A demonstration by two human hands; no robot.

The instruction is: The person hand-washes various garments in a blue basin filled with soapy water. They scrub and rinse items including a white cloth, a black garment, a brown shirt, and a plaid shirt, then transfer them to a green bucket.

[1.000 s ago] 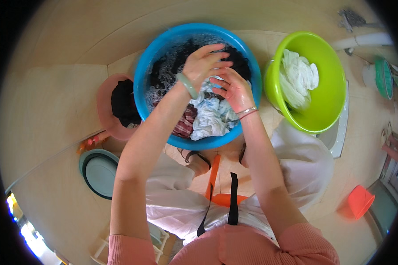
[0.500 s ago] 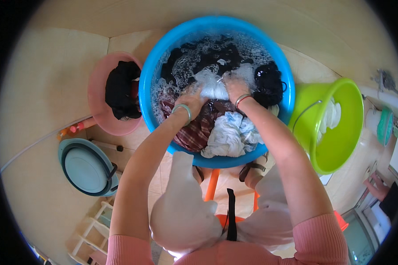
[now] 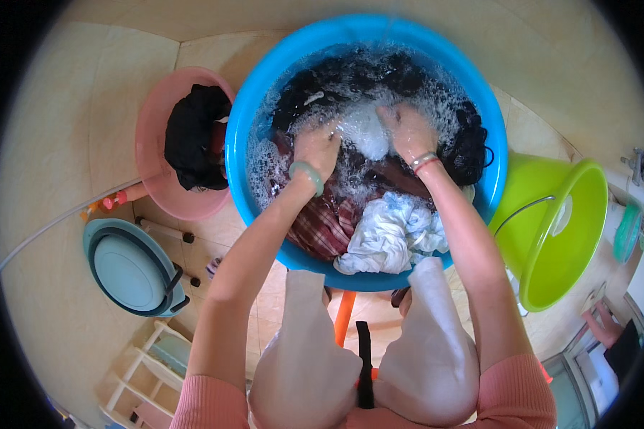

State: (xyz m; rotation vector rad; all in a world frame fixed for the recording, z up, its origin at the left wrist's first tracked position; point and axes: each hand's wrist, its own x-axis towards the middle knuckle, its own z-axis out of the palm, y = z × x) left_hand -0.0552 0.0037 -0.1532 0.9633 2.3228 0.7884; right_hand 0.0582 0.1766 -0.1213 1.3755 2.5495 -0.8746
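Observation:
A big blue basin full of soapy water and laundry stands in front of me. My left hand, with a pale green bangle on the wrist, and my right hand, with wrist bands, both press into a white foamy cloth in the suds. Dark clothes float at the far side. A red plaid garment and a white cloth hang over the near rim.
A pink basin with black clothes sits to the left. A lime green bucket stands at the right. A teal folded tub lies on the tiled floor, a white stool below it.
My head has leaned in over the blue basin. Both hands went from above the laundry down into the suds and closed on the white cloth.

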